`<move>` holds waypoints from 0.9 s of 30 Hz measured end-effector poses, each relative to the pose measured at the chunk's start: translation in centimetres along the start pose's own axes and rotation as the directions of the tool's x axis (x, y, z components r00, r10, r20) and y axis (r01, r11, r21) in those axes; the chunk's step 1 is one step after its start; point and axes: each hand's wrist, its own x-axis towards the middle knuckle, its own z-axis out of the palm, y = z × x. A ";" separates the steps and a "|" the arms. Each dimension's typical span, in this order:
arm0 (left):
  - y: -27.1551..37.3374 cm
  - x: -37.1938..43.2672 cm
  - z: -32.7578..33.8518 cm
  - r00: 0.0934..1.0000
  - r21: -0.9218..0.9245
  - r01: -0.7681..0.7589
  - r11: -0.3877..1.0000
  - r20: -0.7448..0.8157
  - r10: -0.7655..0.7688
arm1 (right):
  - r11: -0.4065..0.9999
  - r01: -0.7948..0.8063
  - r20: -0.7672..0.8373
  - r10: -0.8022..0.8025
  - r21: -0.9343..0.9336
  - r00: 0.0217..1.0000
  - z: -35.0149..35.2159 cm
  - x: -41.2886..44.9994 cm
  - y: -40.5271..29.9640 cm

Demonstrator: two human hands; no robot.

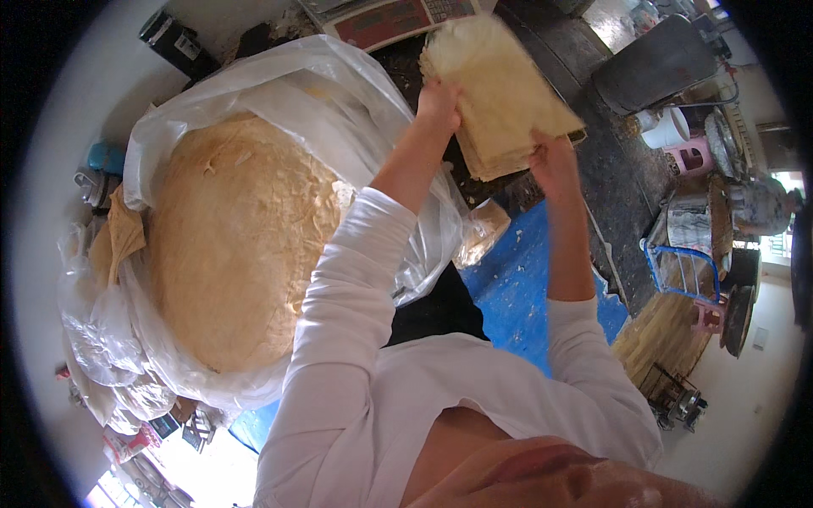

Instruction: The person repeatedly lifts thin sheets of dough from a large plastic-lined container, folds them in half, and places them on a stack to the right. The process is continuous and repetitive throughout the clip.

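A stack of thin, pale yellow rectangular sheets (502,95), perhaps tofu skin or wrappers, lies below the scale at the top centre. My left hand (439,105) grips its left edge. At the lower right corner, my right hand (551,152) pinches the sheet's edge between thumb and fingers. The top corner of the stack looks blurred. To the left sits a large round pile of tan, thin sheets (241,247) inside an open clear plastic bag (330,60). My left forearm crosses over the bag's right side. Whether my hands hold one sheet or several cannot be told.
A scale with a keypad (387,22) stands behind the stack, and a black canister (178,44) at the upper left. Blue sheeting (508,273) covers the floor below. To the right are a grey bin (657,63), a white bucket (667,127), pink stools (692,155) and a blue metal frame (683,270).
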 end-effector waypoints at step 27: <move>0.1 0.1 2.2 0.913 0.816 -0.407 -0.410 0.353 -0.203 | -0.437 0.368 0.511 -0.273 -0.820 0.815 -1.6 -0.3 2.4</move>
